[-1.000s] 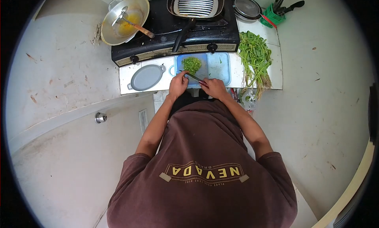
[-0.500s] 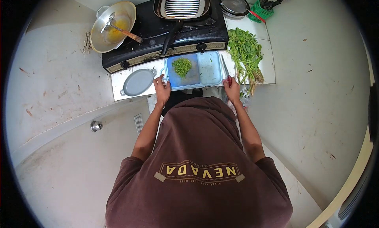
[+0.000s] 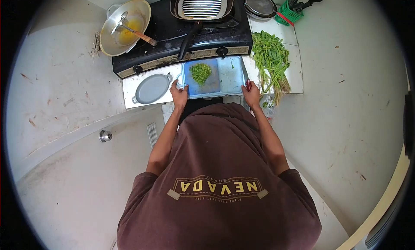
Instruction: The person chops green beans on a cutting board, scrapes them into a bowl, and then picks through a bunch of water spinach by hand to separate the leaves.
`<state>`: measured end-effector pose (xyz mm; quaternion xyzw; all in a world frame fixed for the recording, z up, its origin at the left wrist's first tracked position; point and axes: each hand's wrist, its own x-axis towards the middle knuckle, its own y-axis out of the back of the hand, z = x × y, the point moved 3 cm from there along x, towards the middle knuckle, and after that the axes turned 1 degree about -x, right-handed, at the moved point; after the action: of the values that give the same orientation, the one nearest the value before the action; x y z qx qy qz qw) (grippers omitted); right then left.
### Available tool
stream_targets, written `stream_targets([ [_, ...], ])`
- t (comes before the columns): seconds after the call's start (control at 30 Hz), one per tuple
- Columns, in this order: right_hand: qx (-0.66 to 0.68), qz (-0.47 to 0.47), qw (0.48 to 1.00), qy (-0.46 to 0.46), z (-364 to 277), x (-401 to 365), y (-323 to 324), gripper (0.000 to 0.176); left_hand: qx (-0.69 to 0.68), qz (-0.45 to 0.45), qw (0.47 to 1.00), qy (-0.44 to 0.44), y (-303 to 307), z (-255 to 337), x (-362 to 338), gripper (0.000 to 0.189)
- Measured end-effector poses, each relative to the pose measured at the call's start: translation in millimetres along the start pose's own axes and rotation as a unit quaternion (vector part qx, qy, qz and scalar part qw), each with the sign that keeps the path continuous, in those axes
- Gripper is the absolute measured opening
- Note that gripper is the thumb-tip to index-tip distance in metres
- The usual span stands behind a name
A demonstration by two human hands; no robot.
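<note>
A light blue cutting board [image 3: 231, 82] with a darker blue left part lies on the white-tiled counter. Finely chopped greens [image 3: 200, 73] form a small heap on that darker part. At the board's front left corner, my left hand [image 3: 179, 95] grips the edge, thumb on the near side and fingers by the handle. My right hand [image 3: 252, 95] is closed around a red-handled knife [image 3: 248, 84] and is against the board's front right corner. The knife's blade points away from me along the board's right edge.
Left of the board is a grey oval plate [image 3: 152, 89]. Leafy greens with roots [image 3: 271, 59] lie to the right. Behind, a black stove [image 3: 166, 39] bears a wok [image 3: 106, 39] with a ladle and a grill pan [image 3: 173, 7]. Strainers [image 3: 259, 4] and a green utensil basket [image 3: 285, 13] stand back right.
My right hand has shifted left with the knife to the board's corner, and the blade is closer to the board's edge. My left hand stays at the left corner.
</note>
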<state>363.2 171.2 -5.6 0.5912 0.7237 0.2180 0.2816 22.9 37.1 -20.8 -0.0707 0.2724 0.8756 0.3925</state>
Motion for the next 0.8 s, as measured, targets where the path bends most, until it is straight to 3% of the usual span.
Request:
stream_targets([
  [0.1, -0.014, 0.02, 0.997, 0.07, 0, 4, -2, 0.022, 0.051, 0.047, 0.997, 0.025, 0, 3, 10, 0.074],
  [0.23, -0.007, 0.009, 0.997, 0.082, -2, 3, 4, 0.02, 0.073, 0.0, 0.994, 0.086, 0, 7, 16, 0.081],
  [0.33, 0.008, 0.006, 0.997, 0.083, -5, -4, 13, 0.02, 0.025, -0.047, 0.99, 0.13, 3, -16, 31, 0.077],
  [0.37, 0.005, 0.002, 0.997, 0.083, -2, -6, 14, 0.02, -0.017, -0.02, 0.992, 0.127, 1, -31, 33, 0.072],
  [0.47, 0.021, -0.017, 0.997, 0.066, -12, -17, 21, 0.018, -0.127, -0.014, 0.979, 0.158, 10, -7, 10, 0.07],
  [0.63, 0.027, -0.031, 0.996, 0.079, -34, -33, 25, 0.019, -0.184, 0.057, 0.974, 0.116, 30, -2, -21, 0.047],
  [0.73, 0.032, -0.044, 0.994, 0.099, -48, -38, 19, 0.018, -0.243, 0.049, 0.965, 0.091, 53, -25, -27, 0.05],
  [0.8, 0.028, -0.073, 0.991, 0.107, -60, -43, 14, 0.018, -0.258, 0.081, 0.959, 0.085, 66, -40, -39, 0.042],
])
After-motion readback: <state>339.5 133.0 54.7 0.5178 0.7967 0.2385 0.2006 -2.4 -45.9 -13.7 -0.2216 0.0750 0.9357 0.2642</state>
